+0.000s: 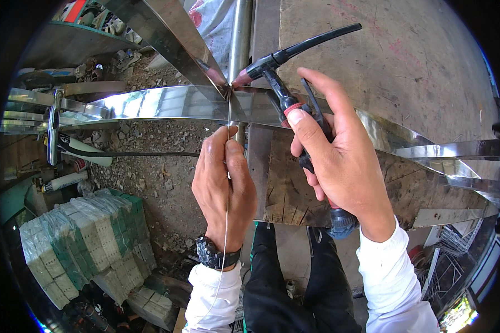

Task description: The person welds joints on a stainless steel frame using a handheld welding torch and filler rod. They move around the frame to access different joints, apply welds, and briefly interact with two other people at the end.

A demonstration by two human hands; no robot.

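Black welding torch with a pink nozzle (277, 83): sits in the right hand, over the bright metal corner joint (228, 92); slants its nozzle down and left, likely for reach into the tight corner.
Bare right hand (341, 152): wraps around the torch, thumb against the red ring (293, 107), some fingers curled behind; holds the index finger stretched out and apart from the handle, perhaps to ease the wrist angle.
Thin silvery metal rod (226, 219): runs from the joint down through the left fingers, over the back of the hand and onto the white left sleeve (228, 283), probably for a steady line.
Bare left hand (219, 180): pinches the rod between thumb and forefinger, just below the joint, seemingly for fine control.
Polished horizontal flat metal bar (150, 102): passes under the nozzle and over the brown board-topped workbench (394, 55), apparently for support.
Polished slanting flat metal bar (166, 33): meets the horizontal bar at the joint, from the upper left.
Nozzle and rod tips: close to the joint; cannot tell whether touching.
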